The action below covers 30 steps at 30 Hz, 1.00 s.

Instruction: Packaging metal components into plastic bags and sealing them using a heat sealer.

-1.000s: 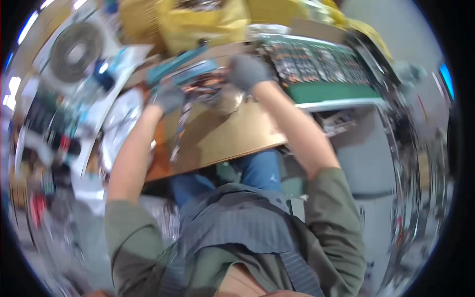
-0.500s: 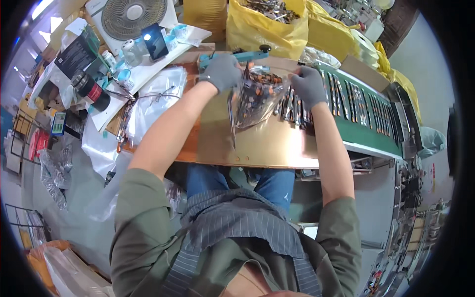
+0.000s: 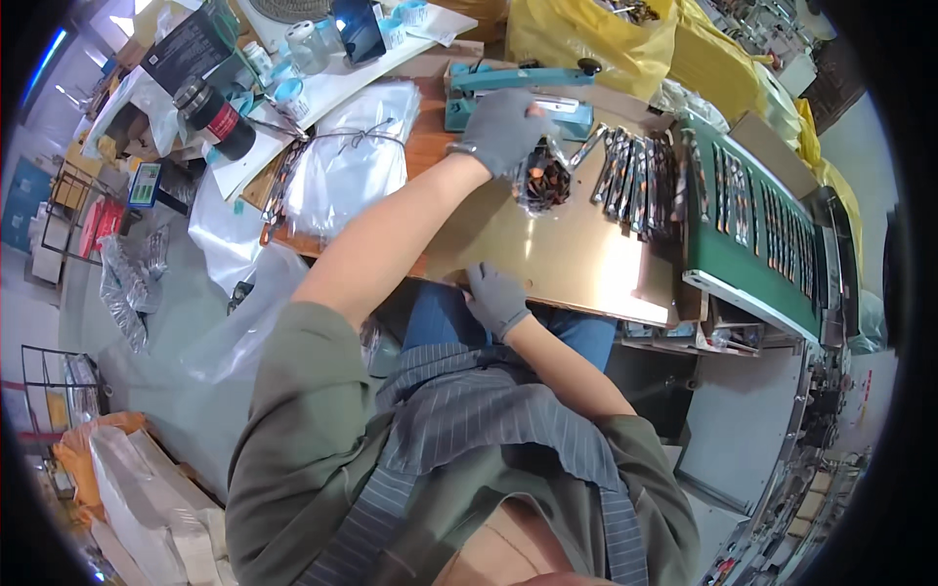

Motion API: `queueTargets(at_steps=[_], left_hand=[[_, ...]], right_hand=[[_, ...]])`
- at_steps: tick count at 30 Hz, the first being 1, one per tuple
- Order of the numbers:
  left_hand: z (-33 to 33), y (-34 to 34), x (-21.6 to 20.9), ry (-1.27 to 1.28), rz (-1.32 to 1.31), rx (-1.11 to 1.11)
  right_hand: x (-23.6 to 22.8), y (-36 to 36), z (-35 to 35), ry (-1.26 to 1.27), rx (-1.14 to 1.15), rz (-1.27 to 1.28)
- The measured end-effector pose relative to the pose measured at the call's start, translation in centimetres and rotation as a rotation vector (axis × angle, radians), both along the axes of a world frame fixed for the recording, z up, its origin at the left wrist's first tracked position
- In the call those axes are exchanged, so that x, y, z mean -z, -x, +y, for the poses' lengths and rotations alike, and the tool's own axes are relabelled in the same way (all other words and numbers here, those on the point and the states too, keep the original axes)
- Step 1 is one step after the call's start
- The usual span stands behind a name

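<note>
My left hand [image 3: 500,132], in a grey glove, is closed on the upper part of a clear plastic bag [image 3: 543,186]. The bag is filled with small dark and orange pieces and hangs or rests over the tan board [image 3: 586,269]. Just behind that hand stands a teal bag sealer [image 3: 528,80] with a black knob on its arm. My right hand [image 3: 498,298], gloved the same, is at the board's front edge by my lap, fingers apart and nothing visible in them. Slim dark packets with orange marks [image 3: 633,181] lie side by side to the right of the bag.
A green conveyor belt [image 3: 728,264] carries rows of similar packets on the right. Empty clear bags [image 3: 357,146], tied with a cord, lie on the left. A dark flask [image 3: 215,117] stands on a white shelf. Behind the table is a large yellow sack [image 3: 586,39].
My right hand has let go of the bag and dropped to the front edge. My left hand has brought the bag up close to the sealer. The head view has shifted.
</note>
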State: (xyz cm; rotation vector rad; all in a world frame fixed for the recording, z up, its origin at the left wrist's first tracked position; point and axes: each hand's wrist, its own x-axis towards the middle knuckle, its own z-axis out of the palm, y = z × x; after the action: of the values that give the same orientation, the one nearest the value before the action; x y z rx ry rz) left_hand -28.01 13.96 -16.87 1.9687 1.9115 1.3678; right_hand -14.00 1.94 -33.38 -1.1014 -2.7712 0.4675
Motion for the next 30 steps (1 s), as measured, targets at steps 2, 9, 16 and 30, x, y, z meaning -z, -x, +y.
queueTargets(at_steps=[2,9,16,30], left_hand=[[-0.9,1.2,0.9,0.027,-0.077,0.023],[-4.9,2.8,1.4,0.118,-0.079,0.204],[-4.5,-0.6,-3.8,0.047,0.000,0.318],[-7.3,4.4,-4.5,0.359,0.523,0.054]], right_hand=[[0.7,0.2,0.3,-0.013,-0.084,-0.011],[-17.6,-9.6,0.4,0.273,-0.221,0.749],[-20.5,-8.3,4.8,-0.259,-0.026,0.779],[-20.9,-11.6,13.7,-0.152,0.135,0.071]])
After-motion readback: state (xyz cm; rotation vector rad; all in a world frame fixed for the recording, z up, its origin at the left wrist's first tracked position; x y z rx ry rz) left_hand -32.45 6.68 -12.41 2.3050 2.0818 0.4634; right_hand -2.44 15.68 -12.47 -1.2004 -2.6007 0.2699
